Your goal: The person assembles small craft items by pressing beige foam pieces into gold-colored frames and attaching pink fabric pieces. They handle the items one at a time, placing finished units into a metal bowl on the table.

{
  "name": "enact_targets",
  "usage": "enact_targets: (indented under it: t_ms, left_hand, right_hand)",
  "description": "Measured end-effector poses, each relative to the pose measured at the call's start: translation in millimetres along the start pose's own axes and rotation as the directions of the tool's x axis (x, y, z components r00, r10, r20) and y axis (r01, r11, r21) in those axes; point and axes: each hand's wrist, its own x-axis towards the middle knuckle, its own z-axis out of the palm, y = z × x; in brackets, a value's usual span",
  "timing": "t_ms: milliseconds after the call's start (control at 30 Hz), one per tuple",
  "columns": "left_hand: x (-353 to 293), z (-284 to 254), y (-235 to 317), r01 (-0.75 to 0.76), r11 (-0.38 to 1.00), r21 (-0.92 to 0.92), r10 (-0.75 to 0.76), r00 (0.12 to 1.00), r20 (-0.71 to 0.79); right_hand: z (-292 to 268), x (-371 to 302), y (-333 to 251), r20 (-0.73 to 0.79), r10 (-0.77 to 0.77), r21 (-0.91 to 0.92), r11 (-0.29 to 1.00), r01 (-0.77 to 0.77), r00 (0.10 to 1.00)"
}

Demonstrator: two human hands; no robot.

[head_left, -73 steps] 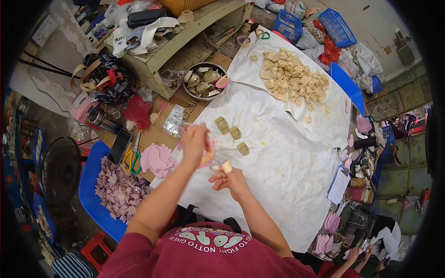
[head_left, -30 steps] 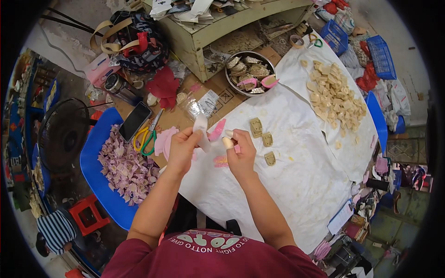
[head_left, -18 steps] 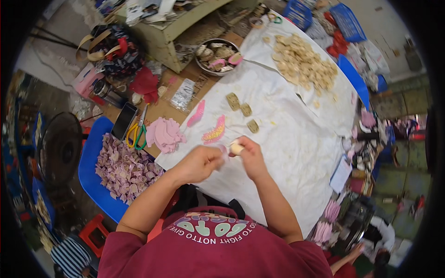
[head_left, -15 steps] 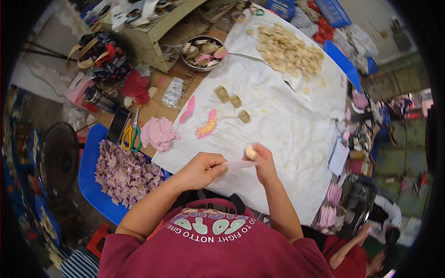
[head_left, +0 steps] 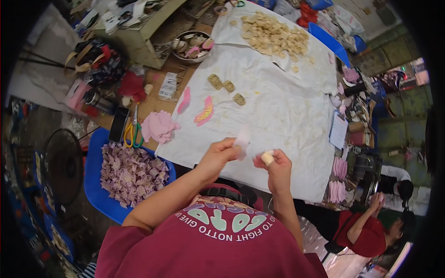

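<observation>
My left hand (head_left: 221,156) pinches a thin pale pink strip (head_left: 243,136) that stands up from the fingertips, slightly blurred. Just right of it, my right hand (head_left: 278,167) grips a small cream-coloured lump (head_left: 267,158) between thumb and fingers. The two hands are apart, over the near edge of a white cloth (head_left: 287,120). Beyond them on the cloth lie a glittery pink and yellow curved piece (head_left: 204,112), a plain pink curved piece (head_left: 184,100) and three small olive-brown blocks (head_left: 228,86).
Left of the cloth are a pile of pale pink pieces (head_left: 159,126), scissors (head_left: 134,129) and a phone (head_left: 119,124). A blue tub (head_left: 92,178) holds purple scraps. Cream pieces (head_left: 273,34) heap at the far end, near a metal bowl (head_left: 192,47). A co-worker (head_left: 364,231) is at right.
My hands have drawn apart. The pink strip, which stretched between them, now stands up in my left hand only. The right hand has moved right and nearer, still with the cream lump.
</observation>
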Motion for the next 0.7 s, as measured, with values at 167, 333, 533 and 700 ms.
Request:
enact_targets:
  t_ms: [167, 333, 533, 700]
  left_hand:
    - [1.7, 0.3, 6.9, -0.159, 0.98, -0.122, 0.155, 0.987, -0.041]
    - [-12.9, -30.1, 42.7, 0.009, 0.959, -0.284, 0.029, 0.991, 0.131]
    - [17.0, -37.3, 50.4, 0.086, 0.988, 0.128, -0.05, 0.964, -0.263]
    - [30.9, -42.3, 46.0, 0.034, 0.991, -0.13, -0.076, 0.939, -0.335]
  right_hand:
    - [60.6, 15.1, -3.2, 0.183, -0.143, 0.167, 0.979, 0.113, 0.973]
    - [62.9, 40.9, -3.5, 0.477, -0.01, -0.028, 0.999, 0.027, 0.879]
    - [47.2, 74.9, 0.6, 0.491, -0.002, -0.152, 0.984, 0.088, 0.871]
    - [-45.6, 84.0, 31.6, 0.17, 0.078, -0.301, 0.953, -0.024, 0.982]
